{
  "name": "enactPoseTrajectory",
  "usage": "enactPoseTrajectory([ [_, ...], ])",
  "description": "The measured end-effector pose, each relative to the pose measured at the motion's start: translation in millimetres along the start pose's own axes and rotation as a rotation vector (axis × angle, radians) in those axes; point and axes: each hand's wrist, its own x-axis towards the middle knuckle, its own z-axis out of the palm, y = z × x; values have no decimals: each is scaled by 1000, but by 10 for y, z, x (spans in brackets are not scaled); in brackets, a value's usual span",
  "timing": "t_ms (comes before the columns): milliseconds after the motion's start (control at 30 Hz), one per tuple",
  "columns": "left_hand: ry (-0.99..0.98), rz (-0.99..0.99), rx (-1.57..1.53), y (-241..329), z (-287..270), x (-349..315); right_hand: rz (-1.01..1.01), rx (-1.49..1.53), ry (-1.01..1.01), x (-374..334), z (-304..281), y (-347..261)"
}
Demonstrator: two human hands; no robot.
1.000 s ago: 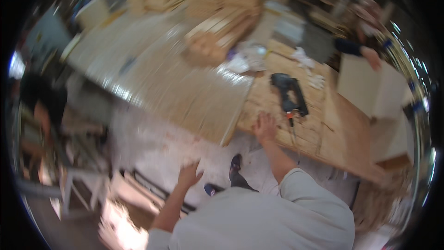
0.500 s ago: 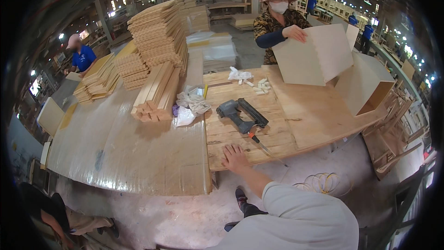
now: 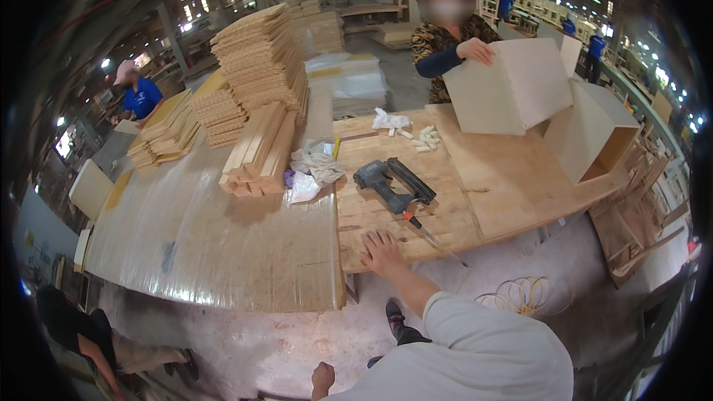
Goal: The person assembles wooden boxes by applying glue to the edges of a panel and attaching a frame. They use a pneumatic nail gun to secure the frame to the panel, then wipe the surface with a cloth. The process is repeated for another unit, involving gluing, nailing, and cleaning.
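Observation:
My right hand [image 3: 382,252] lies flat on the near edge of the wooden table [image 3: 356,215], fingers stretched out and holding nothing. Beyond it a grey and black nail gun [image 3: 390,184] rests on its side, its air hose [image 3: 438,240] running off the table's edge. Low in the view, over the floor and away from the table, hangs my left hand [image 3: 323,377]; its fingers are curled in and nothing shows in them. Across the table a person in a patterned hat has a hand [image 3: 475,50] on a pale box-shaped panel piece [image 3: 512,89].
Left stands a plastic-wrapped surface [image 3: 215,252] with wood strips [image 3: 260,152] and tall stacks of scalloped boards [image 3: 256,59]. Rags [image 3: 318,165] and small white pieces [image 3: 427,139] lie nearby. An open box [image 3: 594,134] sits at right. Coiled hose [image 3: 523,295] lies on the floor.
My left hand has come into view at the lower edge. The whole view has shifted slightly, while my right hand stays on the table edge and the nail gun lies where it was.

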Motion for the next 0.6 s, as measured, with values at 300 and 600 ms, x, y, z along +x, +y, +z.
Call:
enactPoseTrajectory([
  [300,-58,-136,121,-309,232,-616,-27,20,64,-26,10,33],
  [600,50,-123,60,-641,222,-749,-43,21,82,-9,-24,42],
])
